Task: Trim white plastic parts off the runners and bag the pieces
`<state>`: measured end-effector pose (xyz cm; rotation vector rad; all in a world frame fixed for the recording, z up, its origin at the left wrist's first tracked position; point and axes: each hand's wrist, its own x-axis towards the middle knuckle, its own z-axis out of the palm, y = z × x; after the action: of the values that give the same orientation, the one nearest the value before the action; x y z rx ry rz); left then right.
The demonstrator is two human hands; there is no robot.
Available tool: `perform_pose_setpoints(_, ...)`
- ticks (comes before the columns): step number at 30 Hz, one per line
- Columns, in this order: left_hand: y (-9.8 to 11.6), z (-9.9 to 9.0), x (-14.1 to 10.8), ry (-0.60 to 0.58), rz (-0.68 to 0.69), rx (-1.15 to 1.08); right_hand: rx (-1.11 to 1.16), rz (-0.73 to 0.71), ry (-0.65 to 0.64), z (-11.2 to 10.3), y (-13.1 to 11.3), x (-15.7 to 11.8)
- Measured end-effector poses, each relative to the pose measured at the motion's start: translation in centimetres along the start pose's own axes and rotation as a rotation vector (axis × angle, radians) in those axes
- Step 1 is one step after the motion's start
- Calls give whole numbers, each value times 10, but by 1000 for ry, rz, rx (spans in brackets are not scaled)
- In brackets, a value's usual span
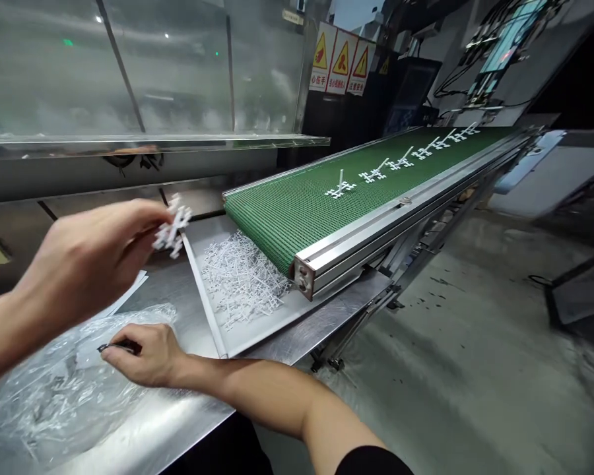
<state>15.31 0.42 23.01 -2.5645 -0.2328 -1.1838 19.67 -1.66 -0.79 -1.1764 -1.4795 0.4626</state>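
Head view, showing at left a clear bag (64, 396) lying crumpled on a table (188, 415). Pinching a white part (173, 227) in the closed fingertips of the left hand (89, 254), raised near the tray's left rim. Curling the right hand (153, 356) shut around a black tool (123, 346), below the left. Farther right, seeing the tray (252, 334) holding heaped white bits (242, 277) beneath the near end of a green belt (277, 211), carrying a row of similar parts (341, 190).
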Motion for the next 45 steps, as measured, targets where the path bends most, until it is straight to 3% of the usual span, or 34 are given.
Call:
perform_pose_setpoints(3,-6,-13,-104,11,-400,-87,62,33,-32,-7,-3,3)
perform_pose_setpoints(6,6,-14,-184,-74,-594,-150,171,86,-44,-10,0,2)
perform_pose_setpoints(8,17,-8,-217,-68,-668,-188,243,128,-38,-9,6,1)
perform_pose_setpoints(11,25,12,-244,11,-609,-222,309,187,-56,-7,13,0)
perform_pose_setpoints(15,24,43,-254,34,-543,-247,301,206,-80,-14,9,-3)
perform_pose_setpoints(19,19,57,-256,-117,-491,-116,276,180,-52,-22,3,-5)
perform_pose_setpoints(26,18,45,-263,-221,-445,-70,142,148,-72,-23,5,-11)
perform_pose_setpoints(33,25,39,-268,-122,-433,-143,-19,60,-63,-32,3,-13)
perform_pose_setpoints(40,23,35,-263,-113,-448,-171,-91,-122,-124,-37,-10,-9)
perform_pose_setpoints(45,22,33,-262,-133,-449,-168,-101,-147,-184,-38,-13,-8)
